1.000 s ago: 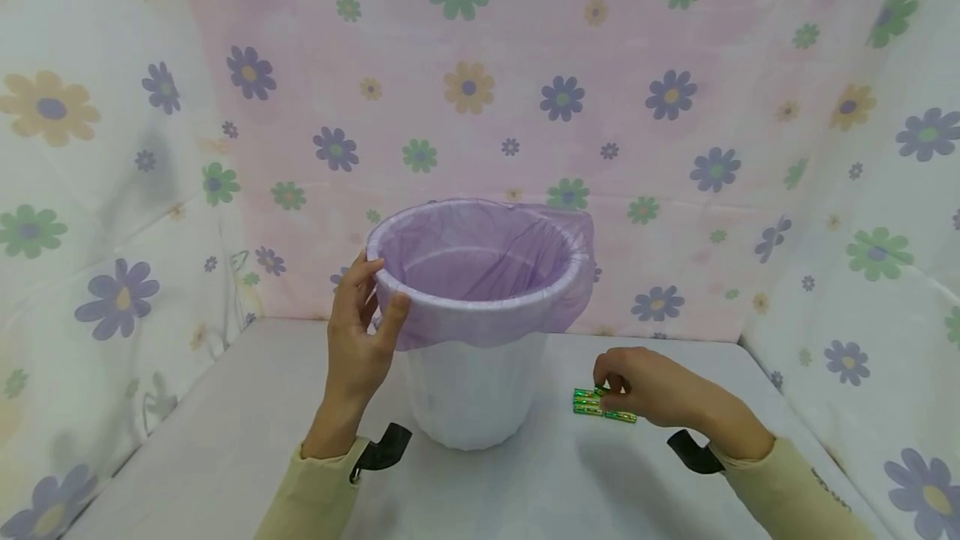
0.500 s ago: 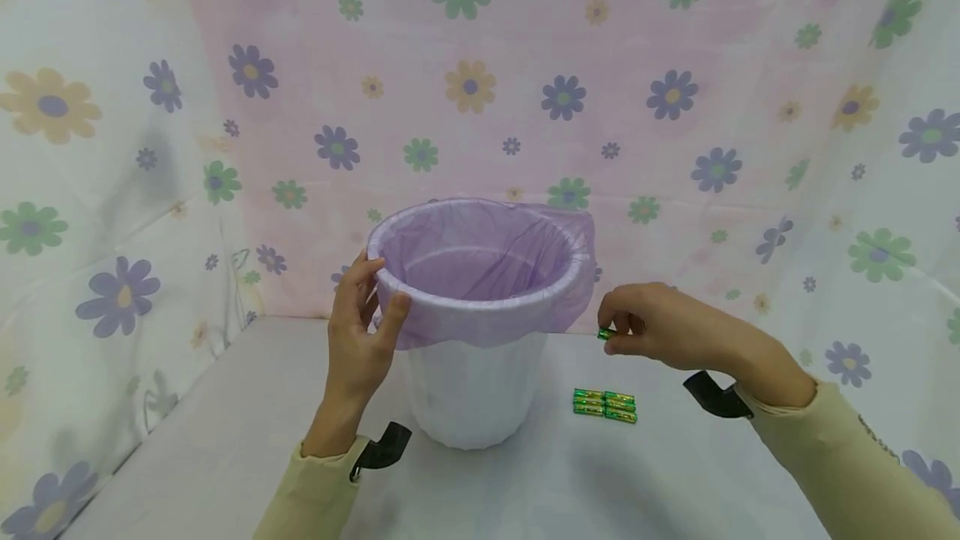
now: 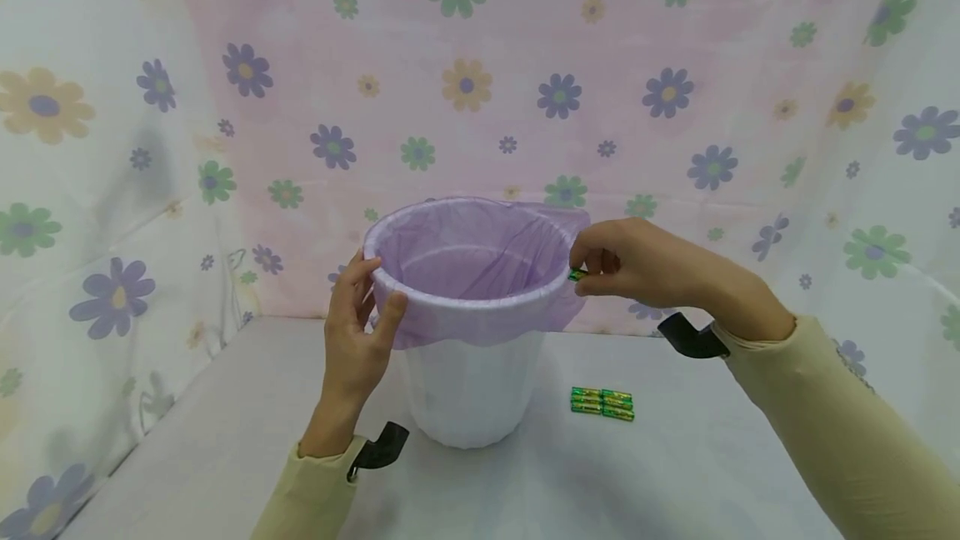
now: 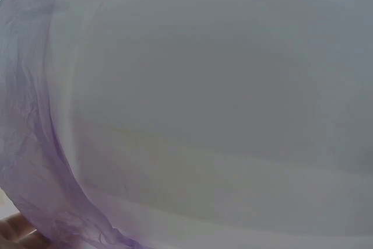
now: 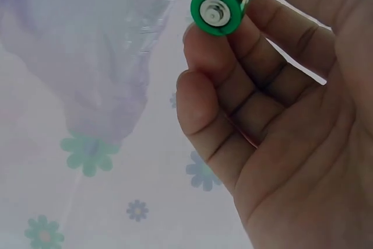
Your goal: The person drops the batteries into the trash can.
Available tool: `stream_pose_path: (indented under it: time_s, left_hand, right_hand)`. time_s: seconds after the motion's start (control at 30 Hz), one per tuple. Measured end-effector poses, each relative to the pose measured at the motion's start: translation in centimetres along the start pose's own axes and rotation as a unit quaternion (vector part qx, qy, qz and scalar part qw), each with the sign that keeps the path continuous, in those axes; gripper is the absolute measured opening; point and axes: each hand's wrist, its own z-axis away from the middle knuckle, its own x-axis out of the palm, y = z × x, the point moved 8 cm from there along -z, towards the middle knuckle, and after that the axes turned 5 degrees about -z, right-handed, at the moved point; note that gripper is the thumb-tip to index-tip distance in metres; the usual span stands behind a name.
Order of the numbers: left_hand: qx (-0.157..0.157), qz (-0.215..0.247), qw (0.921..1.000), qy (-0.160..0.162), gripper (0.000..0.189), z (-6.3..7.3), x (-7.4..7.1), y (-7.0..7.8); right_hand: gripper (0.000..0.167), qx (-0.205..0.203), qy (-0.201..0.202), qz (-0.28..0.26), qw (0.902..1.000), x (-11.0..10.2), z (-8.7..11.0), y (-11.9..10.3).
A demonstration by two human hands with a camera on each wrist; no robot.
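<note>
A white trash bin [image 3: 471, 390] stands on the table, lined with a purple plastic bag [image 3: 480, 323] folded over its rim. My left hand [image 3: 358, 340] holds the bin's left side at the rim, thumb in front and fingers round the side. Between thumb and fingers, my right hand [image 3: 637, 265] pinches a green and gold battery [image 3: 577, 274] just outside the bin's right rim. One metal end of this battery [image 5: 214, 11] shows in the right wrist view. Several more batteries [image 3: 602, 403] lie in two short stacks of rows on the table, right of the bin.
The white tabletop [image 3: 247, 440] runs back to a pink flowered cloth [image 3: 510, 65]. White flowered cloth walls [image 3: 97, 207] close in both sides. A black wrist mount [image 3: 693, 337] hangs below the right wrist.
My right hand has picked a battery up off the table, then raised it and carried it left to the bin's rim. The left hand keeps its place on the bin.
</note>
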Motion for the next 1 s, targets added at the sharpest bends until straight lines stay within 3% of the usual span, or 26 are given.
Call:
stream_pose_path:
  time_s: [0.43, 1.0]
  left_hand:
    - [-0.001, 0.004, 1.0000, 0.000, 0.048, 0.0, 0.1, -0.1]
    - [-0.002, 0.009, 1.0000, 0.001, 0.047, 0.0, 0.0, -0.2]
  right_hand:
    - [0.014, -0.002, 0.001, -0.032, 0.9995, 0.1, -5.0, -0.2]
    - [0.010, 0.034, -0.031, -0.037, 0.9982, 3.9, -9.1, 1.0]
